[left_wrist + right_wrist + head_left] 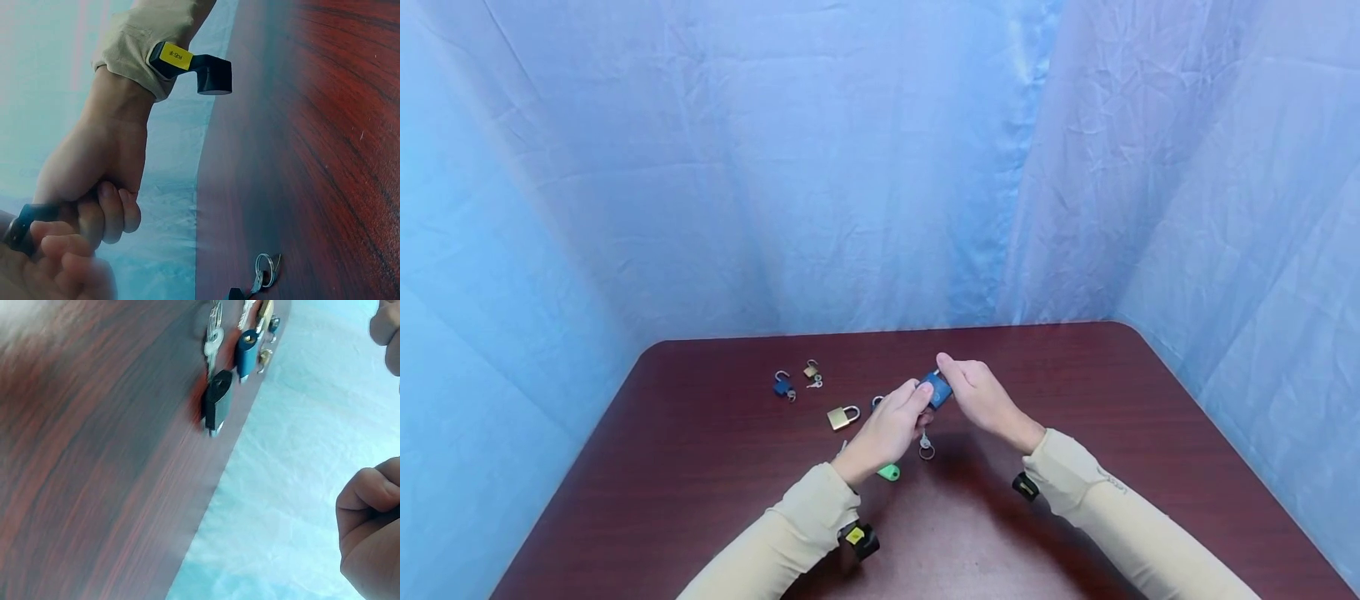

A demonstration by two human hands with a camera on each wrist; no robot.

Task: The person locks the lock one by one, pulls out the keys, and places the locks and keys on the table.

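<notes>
brass padlock (842, 417), green key (889, 472) and key ring (927, 451) lie near both hands.

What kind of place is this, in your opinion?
Probably a staged recording booth, not a home: crinkled pale blue fabric backdrop encloses a dark red wooden table, where both hands hold a blue padlock and only small brass padlocks lie.

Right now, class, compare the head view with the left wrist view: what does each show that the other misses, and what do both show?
Only the head view shows the brass padlock, small blue padlock and green key tag lying on the table.

Only the left wrist view shows the yellow label on a wrist strap up close.

Both show the left hand and right hand gripping the blue padlock, and a key ring below.
</notes>
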